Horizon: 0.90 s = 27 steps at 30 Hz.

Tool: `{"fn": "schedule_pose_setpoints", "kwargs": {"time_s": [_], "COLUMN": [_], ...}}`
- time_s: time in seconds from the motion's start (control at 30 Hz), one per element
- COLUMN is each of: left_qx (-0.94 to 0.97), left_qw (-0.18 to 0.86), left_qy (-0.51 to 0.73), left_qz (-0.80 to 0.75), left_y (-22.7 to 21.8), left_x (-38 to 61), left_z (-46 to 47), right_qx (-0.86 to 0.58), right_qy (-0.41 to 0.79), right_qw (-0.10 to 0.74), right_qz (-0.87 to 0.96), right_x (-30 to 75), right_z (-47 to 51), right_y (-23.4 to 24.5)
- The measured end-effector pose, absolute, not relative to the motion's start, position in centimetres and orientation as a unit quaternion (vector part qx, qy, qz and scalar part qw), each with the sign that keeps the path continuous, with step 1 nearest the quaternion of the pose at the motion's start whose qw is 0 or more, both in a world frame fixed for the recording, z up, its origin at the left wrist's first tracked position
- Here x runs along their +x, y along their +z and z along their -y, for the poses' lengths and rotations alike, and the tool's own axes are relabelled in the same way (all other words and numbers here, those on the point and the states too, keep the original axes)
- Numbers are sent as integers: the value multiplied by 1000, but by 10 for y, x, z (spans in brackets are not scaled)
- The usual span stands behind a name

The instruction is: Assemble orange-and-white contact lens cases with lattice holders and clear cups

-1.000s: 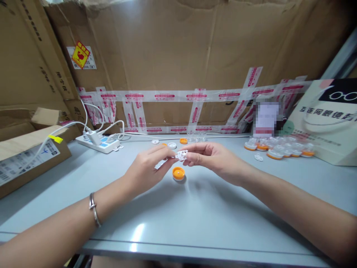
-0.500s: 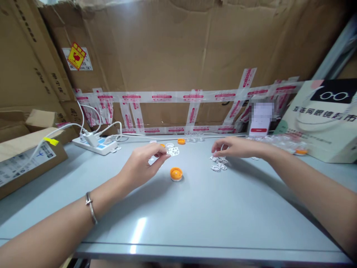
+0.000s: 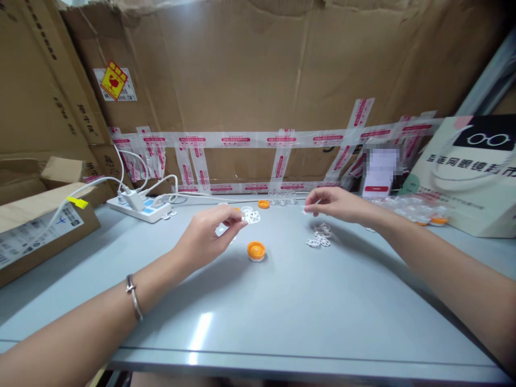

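My left hand (image 3: 209,236) hovers above the grey table (image 3: 282,312) and pinches a small white perforated plastic piece (image 3: 252,217) between thumb and fingers. An orange cap (image 3: 256,250) sits on the table just right of and below that hand. My right hand (image 3: 336,204) is raised a little above a small heap of white perforated pieces (image 3: 320,236); its fingertips are pinched together, and what they hold is too small to make out.
A white power strip (image 3: 139,208) with cables lies at the back left, beside a cardboard box (image 3: 40,226). Loose caps (image 3: 263,203) lie along the taped cardboard wall. At the back right are orange-and-clear parts in plastic (image 3: 419,210) and a glasses box (image 3: 471,172).
A second ago both hands met over the orange cap around the white piece. The right hand then went right to the heap of white pieces and has now lifted slightly; the left hand barely moved.
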<state>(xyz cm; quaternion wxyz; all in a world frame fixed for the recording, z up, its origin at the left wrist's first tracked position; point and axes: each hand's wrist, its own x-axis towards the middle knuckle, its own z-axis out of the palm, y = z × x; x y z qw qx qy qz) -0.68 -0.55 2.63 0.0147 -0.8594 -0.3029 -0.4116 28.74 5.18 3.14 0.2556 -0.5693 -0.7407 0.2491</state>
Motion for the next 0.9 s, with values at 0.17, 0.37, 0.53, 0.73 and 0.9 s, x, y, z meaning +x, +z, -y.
{"fn": "schedule_pose_setpoints", "kwargs": {"time_s": [0.17, 0.37, 0.53, 0.73, 0.9], "left_qx": [-863, -870, -869, -868, -868], "left_qw": [0, -40, -49, -49, -48], "left_qy": [-402, -380, -378, -379, -381], "left_qz": [304, 312, 316, 317, 314], "left_y": [26, 21, 21, 21, 21], "left_x": [-5, -2, -2, -2, -3], "left_z": [7, 10, 10, 10, 9], "right_qx": [-512, -437, -411, -398, -425], "right_qy": [296, 356, 367, 349, 347], "right_qw": [416, 455, 467, 535, 579], "right_qz": [691, 689, 692, 659, 603], "right_x": [275, 246, 233, 237, 247], "right_z": [-42, -25, -17, -19, -22], "right_y": [35, 32, 31, 37, 40]}}
